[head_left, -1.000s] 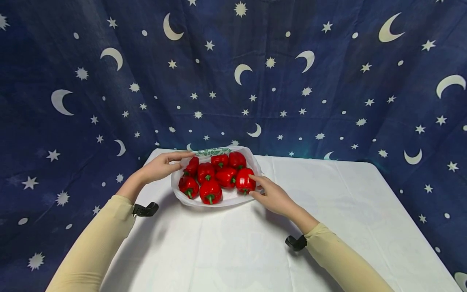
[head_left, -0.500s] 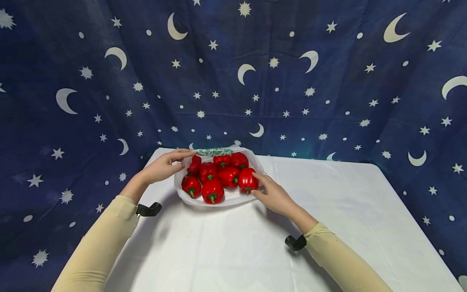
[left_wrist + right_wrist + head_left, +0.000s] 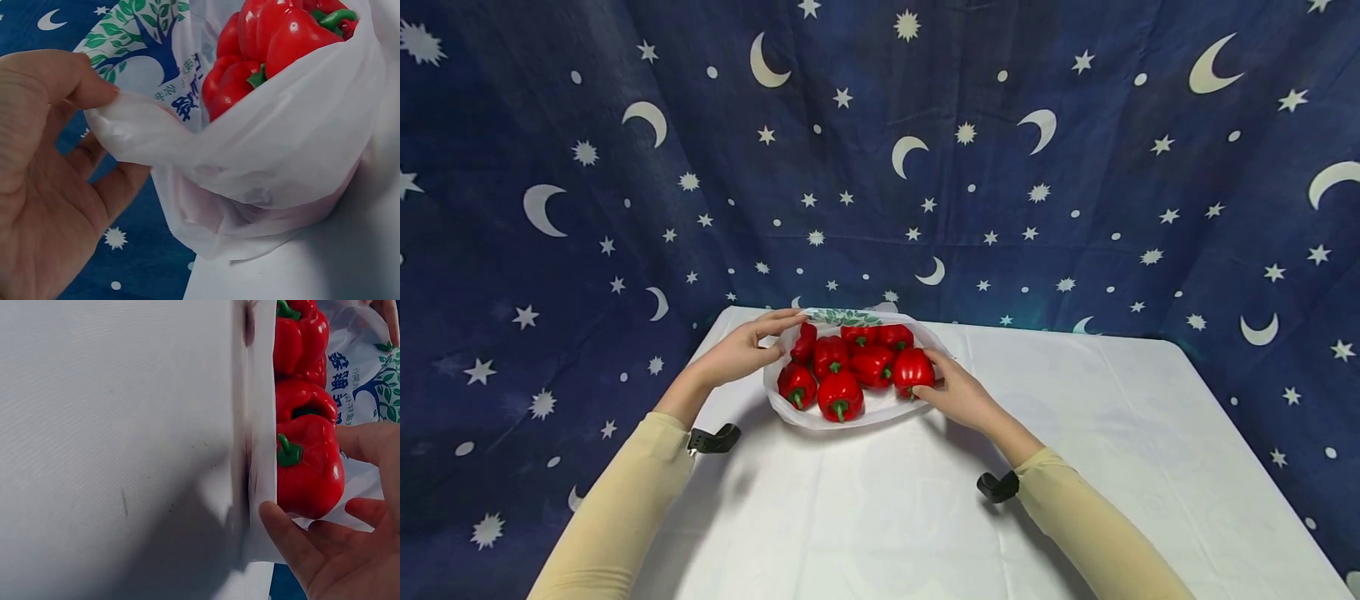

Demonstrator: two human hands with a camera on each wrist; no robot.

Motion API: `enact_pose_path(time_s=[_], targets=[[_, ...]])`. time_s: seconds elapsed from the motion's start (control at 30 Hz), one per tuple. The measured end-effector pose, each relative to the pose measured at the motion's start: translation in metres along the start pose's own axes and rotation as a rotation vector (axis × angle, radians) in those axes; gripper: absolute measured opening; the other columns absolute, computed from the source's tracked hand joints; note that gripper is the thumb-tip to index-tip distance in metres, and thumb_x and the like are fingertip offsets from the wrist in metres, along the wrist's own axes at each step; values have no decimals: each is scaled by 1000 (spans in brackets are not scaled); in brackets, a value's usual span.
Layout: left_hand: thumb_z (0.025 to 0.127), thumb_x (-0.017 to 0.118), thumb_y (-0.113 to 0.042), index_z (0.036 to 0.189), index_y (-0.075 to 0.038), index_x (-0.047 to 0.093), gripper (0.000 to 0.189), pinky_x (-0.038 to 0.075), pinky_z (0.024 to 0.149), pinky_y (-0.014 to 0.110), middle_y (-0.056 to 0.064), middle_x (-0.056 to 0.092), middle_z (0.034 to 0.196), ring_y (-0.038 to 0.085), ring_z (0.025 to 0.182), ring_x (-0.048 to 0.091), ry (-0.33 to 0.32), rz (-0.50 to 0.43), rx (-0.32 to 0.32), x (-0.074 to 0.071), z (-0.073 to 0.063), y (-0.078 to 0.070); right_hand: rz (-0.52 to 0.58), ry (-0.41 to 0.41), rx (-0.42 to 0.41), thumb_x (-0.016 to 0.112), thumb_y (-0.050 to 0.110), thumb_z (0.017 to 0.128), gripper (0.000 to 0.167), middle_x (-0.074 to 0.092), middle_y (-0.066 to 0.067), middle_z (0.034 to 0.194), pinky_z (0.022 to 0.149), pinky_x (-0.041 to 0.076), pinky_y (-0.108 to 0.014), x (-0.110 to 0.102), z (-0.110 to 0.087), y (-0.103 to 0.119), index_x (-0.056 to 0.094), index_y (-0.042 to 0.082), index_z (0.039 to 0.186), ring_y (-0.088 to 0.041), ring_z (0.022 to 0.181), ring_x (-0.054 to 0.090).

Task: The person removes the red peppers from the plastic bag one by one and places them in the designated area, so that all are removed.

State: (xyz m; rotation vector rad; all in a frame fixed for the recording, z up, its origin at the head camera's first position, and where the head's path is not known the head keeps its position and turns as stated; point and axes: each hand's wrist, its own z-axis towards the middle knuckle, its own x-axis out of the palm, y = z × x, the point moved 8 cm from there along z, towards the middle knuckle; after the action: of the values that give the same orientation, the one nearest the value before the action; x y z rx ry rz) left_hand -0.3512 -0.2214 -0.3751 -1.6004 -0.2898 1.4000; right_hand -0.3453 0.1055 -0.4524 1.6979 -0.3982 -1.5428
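An open white plastic bag (image 3: 808, 418) with a printed tree holds several glossy red bell peppers (image 3: 840, 395) with green stems. My left hand (image 3: 741, 354) is at the bag's left back corner; in the left wrist view the left hand (image 3: 50, 156) pinches the rim of the bag (image 3: 269, 144) between thumb and fingers. At the right end, my right hand (image 3: 961, 400) curls around the rightmost bell pepper (image 3: 913, 369). In the right wrist view, the thumb of the right hand (image 3: 356, 556) lies by the bag's edge, and the fingers reach behind that pepper (image 3: 309, 472).
The bag stands near the back of a white-covered table (image 3: 865, 517). Behind and beside the table hangs a dark blue curtain (image 3: 865, 167) with moons and stars. A black strap device sits on each wrist.
My right hand has closed in on the rightmost pepper, its thumb moving over the pepper's front. My left hand stays at the bag's rim. The head view has shifted slightly.
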Motion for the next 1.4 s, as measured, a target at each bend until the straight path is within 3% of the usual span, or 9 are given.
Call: enact_pose_path(time_s=[0.27,0.5,0.77,1.13,1.4], targets=[[96,51,5,157,-17,45,65,48,93,44,6,30,164,30,150,28,63,67,-7,-1,-4,-8,-38,-22,-18,74,30,91,77,46,-18,153,110,39,-57,1,4,6,40,5,155,-38,135,48],[95,52,6,152,-18,52,62,46,85,40,5,35,162,28,146,34,43,96,-2,-4,-2,-7,-49,-28,31,71,29,92,78,43,-21,154,111,37,-59,3,10,2,37,2,156,-39,137,46],[95,53,8,146,-13,59,56,42,80,39,2,36,161,23,141,38,-4,37,32,-3,-2,-2,-29,-6,72,72,32,92,83,42,-24,153,107,40,-62,11,16,-2,32,1,158,-44,134,47],[96,49,8,143,-12,62,53,39,68,32,6,34,163,24,133,38,-40,-49,32,-3,-4,3,-6,-11,98,73,35,91,87,43,-22,154,106,42,-61,15,18,-2,30,3,160,-43,134,48],[98,50,4,142,-14,63,50,41,72,32,0,36,162,23,134,37,-51,-72,19,-2,-2,7,23,-26,112,73,37,91,89,41,-21,156,107,41,-60,16,19,-2,29,5,161,-42,136,47]])
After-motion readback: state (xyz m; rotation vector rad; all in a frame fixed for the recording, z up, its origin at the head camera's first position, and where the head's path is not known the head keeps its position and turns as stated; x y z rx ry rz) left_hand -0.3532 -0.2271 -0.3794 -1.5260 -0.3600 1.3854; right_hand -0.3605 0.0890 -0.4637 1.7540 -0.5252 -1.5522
